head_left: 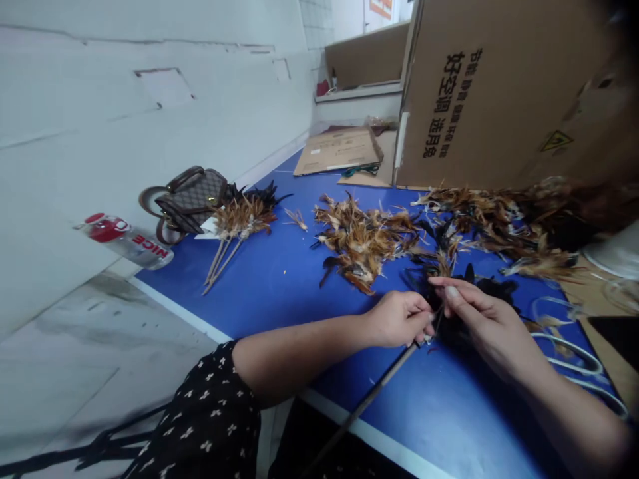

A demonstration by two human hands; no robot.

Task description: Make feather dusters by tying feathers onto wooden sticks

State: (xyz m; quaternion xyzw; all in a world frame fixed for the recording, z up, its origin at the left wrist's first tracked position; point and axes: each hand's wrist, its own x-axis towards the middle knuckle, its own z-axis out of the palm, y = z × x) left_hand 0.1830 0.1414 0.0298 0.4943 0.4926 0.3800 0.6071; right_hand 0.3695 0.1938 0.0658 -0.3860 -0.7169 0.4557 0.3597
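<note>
My left hand point(402, 320) is closed around the upper end of a long thin stick point(372, 394), which slants down past the table's front edge. Close beside it, my right hand point(486, 322) pinches with thumb and forefinger; a thin dark strand shows at the fingertips, but I cannot tell whether it is a quill or a thread. Black feathers point(499, 287) spread behind and below the right hand, near the stick's end. Just beyond both hands lies a loose pile of brown feathers point(367, 241).
More feathers point(479, 216) lie along a large cardboard box point(504, 100). Feather dusters point(244, 216) with pale handles rest on the blue table point(279, 279), by a checked handbag point(192, 196) and a plastic bottle point(127, 241). White cord loops point(574, 356) lie at the right; flat cardboard point(339, 148) is behind.
</note>
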